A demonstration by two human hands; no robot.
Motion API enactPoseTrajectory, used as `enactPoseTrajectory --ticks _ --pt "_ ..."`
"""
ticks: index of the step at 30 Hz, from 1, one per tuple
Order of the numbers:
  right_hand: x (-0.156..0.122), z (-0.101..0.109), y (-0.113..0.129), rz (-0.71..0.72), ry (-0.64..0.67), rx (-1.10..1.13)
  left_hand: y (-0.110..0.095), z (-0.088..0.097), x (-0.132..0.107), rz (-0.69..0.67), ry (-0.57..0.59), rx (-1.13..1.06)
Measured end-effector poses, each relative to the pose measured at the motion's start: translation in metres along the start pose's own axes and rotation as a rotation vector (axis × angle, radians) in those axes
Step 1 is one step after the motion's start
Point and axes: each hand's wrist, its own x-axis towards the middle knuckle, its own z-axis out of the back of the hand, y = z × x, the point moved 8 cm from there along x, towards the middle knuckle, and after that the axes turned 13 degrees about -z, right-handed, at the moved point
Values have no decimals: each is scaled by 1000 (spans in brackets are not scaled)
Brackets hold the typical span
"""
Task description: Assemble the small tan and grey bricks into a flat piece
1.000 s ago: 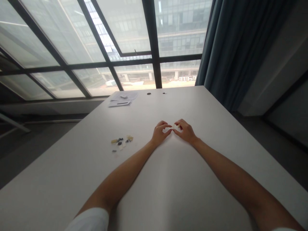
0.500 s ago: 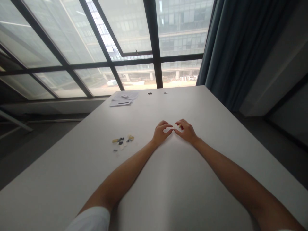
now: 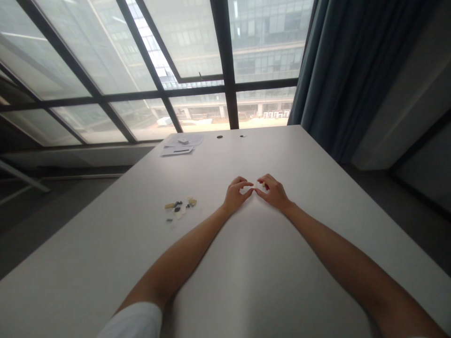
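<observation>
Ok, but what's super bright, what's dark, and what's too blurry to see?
In the head view, the window is brightest, hazy with daylight; in the head view, the curtain is dark, and a pale sheen runs down the white table; in the head view, the small pale piece at the right hand is too soft to make out clearly.

Two hands (image 3: pixel 237 195) (image 3: pixel 275 192), one worktop (image 3: pixel 225 272), one curtain (image 3: pixel 331 80), at least two papers (image 3: pixel 169 152), one cluster of small pieces (image 3: pixel 177 209), too tiny to count.
</observation>
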Motion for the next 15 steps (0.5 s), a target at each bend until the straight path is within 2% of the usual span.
enactPoseTrajectory --ticks 15 --pt "0 1 0 -28 -22 -27 2 0 -1 17 11 19"
